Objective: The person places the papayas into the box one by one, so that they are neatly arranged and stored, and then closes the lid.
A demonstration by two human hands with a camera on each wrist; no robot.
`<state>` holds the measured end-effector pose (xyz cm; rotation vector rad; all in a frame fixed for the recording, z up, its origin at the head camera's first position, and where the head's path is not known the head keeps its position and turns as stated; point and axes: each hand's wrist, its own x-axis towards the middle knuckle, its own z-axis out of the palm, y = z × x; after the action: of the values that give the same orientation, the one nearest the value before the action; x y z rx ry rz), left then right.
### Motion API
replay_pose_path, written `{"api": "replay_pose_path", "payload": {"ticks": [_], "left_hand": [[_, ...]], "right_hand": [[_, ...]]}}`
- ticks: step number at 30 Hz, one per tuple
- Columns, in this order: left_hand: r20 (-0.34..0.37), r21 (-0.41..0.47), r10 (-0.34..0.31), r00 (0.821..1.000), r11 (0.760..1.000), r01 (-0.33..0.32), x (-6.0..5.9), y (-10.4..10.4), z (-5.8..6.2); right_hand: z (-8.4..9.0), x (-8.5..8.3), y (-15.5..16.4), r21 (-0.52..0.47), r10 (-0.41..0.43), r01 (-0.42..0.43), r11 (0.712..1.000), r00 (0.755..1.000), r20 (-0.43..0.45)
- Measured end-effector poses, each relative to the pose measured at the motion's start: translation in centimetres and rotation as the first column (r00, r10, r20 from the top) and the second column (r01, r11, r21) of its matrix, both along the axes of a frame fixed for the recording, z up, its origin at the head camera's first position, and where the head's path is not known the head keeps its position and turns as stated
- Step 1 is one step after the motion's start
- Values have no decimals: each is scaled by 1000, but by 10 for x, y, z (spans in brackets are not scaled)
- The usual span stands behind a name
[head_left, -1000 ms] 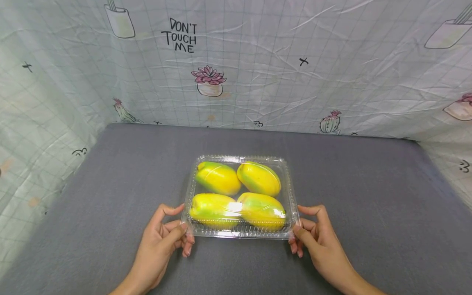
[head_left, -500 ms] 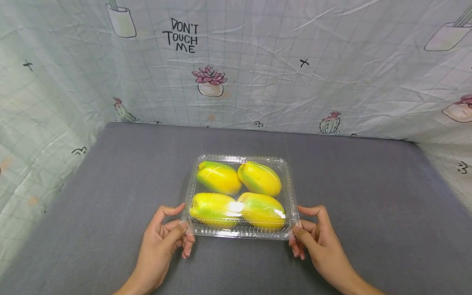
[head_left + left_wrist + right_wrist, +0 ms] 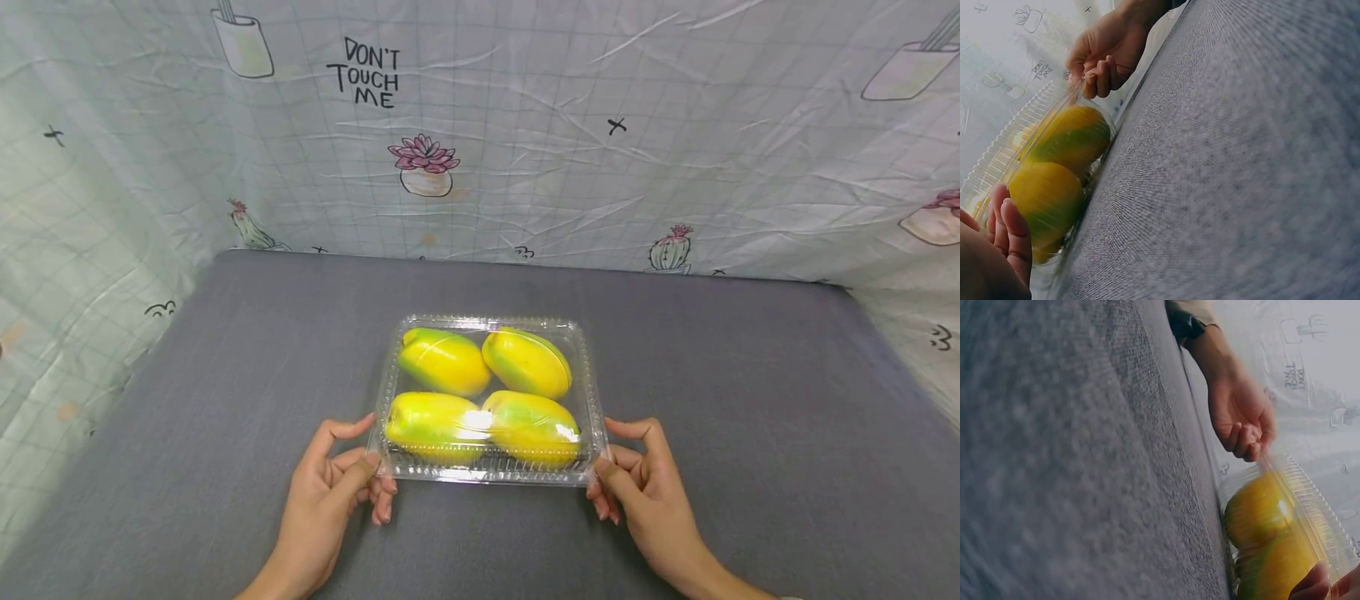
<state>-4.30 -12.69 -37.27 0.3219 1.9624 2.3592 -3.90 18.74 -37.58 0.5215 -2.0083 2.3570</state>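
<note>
The left hand at seven o'clock and the right hand at five o'clock each pinch a near corner of the plastic box, thumbs on the lid rim. It sits mid-table, holding four mangoes. At twelve o'clock hangs the cloth.

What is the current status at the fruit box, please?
Left hand and right hand pinch the near corners of the closed clear box. Four yellow-green fruits inside. Nothing in the way.

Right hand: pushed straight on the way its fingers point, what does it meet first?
The right hand already pinches the clear plastic box at its near right corner; beyond the wall lies a yellow-green fruit.
</note>
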Motion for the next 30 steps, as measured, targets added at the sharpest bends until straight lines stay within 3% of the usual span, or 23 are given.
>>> {"api": "replay_pose_path", "payload": {"ticks": [9, 23, 27, 30], "left_hand": [[-20, -13, -10, 1000, 1000, 10, 0, 0, 0], [-12, 4, -24, 1000, 1000, 24, 0, 0, 1], [1, 11, -19, 1000, 1000, 19, 2, 1, 2], [11, 21, -10, 1000, 1000, 9, 2, 1, 3]], "right_hand": [[-4, 2, 0, -26, -12, 12, 1000, 1000, -16], [-3, 3, -3, -109, -54, 62, 992, 996, 69], [2, 4, 0, -26, -52, 55, 998, 991, 127], [9, 6, 4, 105, -74, 56, 993, 982, 173]]}}
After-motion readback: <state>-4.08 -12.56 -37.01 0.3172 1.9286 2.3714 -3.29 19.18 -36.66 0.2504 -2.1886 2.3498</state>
